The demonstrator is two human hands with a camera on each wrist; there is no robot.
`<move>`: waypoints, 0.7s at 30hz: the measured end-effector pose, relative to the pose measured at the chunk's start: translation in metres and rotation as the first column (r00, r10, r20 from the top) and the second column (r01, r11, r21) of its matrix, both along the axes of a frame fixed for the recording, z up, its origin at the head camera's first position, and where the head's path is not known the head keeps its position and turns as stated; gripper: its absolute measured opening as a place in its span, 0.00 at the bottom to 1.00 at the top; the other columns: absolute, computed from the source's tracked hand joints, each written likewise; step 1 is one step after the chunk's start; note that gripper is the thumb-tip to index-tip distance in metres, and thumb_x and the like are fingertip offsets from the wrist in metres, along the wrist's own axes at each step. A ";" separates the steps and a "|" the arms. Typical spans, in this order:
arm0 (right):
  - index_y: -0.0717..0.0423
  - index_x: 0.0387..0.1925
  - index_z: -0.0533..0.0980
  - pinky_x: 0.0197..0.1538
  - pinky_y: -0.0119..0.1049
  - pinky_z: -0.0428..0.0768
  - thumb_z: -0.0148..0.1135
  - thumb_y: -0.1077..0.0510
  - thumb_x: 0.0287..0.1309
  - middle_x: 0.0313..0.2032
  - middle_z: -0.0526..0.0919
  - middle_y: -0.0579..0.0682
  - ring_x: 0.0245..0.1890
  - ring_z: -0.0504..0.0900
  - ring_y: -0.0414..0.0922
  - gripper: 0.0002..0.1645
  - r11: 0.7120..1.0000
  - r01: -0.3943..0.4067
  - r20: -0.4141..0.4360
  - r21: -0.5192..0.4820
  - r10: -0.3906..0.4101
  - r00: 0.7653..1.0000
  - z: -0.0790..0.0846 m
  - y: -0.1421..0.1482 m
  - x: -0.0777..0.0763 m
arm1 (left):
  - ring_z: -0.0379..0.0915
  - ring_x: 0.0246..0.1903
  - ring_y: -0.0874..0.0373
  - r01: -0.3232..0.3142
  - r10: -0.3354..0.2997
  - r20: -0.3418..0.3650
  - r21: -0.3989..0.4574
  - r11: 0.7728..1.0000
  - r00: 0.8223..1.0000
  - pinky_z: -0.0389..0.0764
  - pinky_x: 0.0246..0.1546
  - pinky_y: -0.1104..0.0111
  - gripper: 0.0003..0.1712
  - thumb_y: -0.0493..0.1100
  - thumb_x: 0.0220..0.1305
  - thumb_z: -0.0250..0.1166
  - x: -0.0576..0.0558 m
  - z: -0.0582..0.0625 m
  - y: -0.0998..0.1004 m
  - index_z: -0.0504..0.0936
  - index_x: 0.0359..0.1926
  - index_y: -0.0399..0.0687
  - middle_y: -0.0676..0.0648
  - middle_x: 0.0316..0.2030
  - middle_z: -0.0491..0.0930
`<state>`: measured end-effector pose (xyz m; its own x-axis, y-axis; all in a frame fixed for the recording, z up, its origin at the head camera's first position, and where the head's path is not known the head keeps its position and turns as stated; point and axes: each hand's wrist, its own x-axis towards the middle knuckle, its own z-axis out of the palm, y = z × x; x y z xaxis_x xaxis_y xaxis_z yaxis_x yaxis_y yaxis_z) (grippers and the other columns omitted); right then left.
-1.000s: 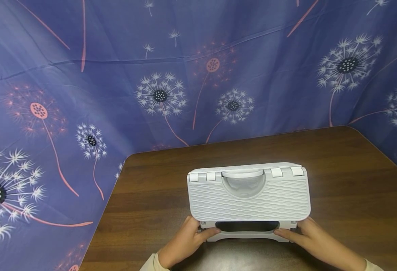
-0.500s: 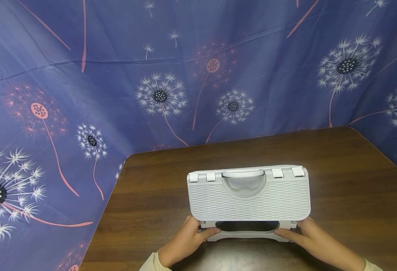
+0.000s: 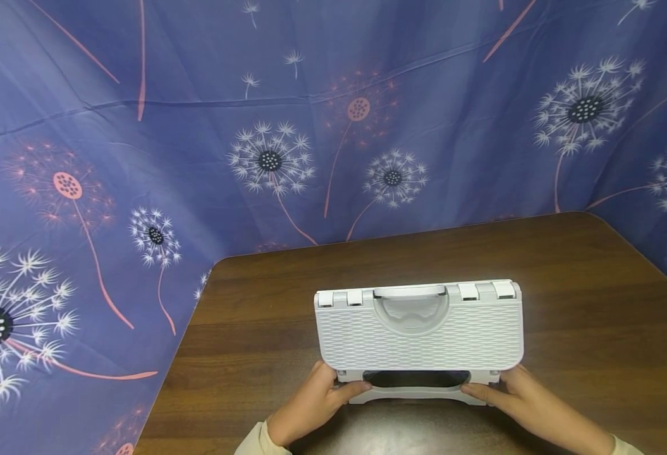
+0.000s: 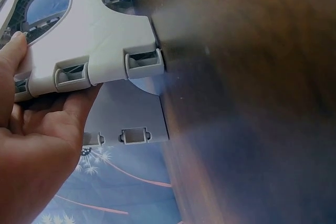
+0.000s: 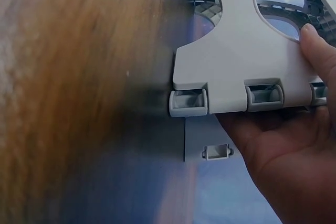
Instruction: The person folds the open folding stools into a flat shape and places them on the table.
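Observation:
A white and pale grey plastic folding step stool stands on the brown wooden table, its textured top facing the head camera. A curved carry handle sits at its far edge between white hinge blocks. My left hand grips the left side of the near leg panel, thumb over the front and fingers behind it. Mirroring it, my right hand holds the same panel at its right side. Both wrist views show the panel's cut-outs and hinge blocks, with another panel behind. Most fingertips are hidden behind the plastic.
The wooden table extends left, right and behind the stool, with rounded far corners. A blue cloth printed with dandelions hangs behind the table and along its left and right sides.
The far edge of the stool, with its handle, has dropped slightly in the head view, so the stool tilts a little. Both hands keep their places and hold.

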<state>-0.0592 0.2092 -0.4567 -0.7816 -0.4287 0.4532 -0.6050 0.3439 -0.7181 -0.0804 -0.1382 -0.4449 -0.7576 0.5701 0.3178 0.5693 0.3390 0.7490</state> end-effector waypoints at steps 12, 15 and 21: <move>0.56 0.68 0.63 0.58 0.15 0.63 0.71 0.73 0.51 0.62 0.71 0.43 0.59 0.67 0.30 0.44 1.000 -0.006 -0.004 -0.023 0.006 1.000 -0.003 0.001 0.000 | 0.73 0.59 0.59 0.032 -0.033 0.037 0.026 0.999 0.999 0.75 0.60 0.63 0.26 0.46 0.67 0.65 -0.002 -0.001 0.001 0.70 0.63 0.59 0.57 0.58 0.77; 0.56 0.67 0.64 0.58 0.15 0.63 0.71 0.73 0.51 0.61 0.71 0.43 0.59 0.67 0.30 0.42 0.999 -0.008 0.000 -0.031 0.008 1.000 -0.003 0.000 0.000 | 0.73 0.59 0.59 0.035 -0.036 0.034 0.022 0.999 0.999 0.75 0.59 0.63 0.26 0.46 0.67 0.65 -0.002 -0.001 0.000 0.69 0.64 0.59 0.57 0.58 0.77; 0.56 0.66 0.65 0.60 0.14 0.62 0.70 0.72 0.52 0.61 0.70 0.43 0.62 0.65 0.28 0.41 1.000 0.004 0.008 -0.024 -0.003 1.000 -0.002 0.000 0.000 | 0.75 0.57 0.59 0.057 -0.059 0.061 0.034 0.998 0.996 0.77 0.58 0.63 0.27 0.46 0.67 0.64 -0.004 0.000 0.000 0.67 0.64 0.60 0.56 0.57 0.77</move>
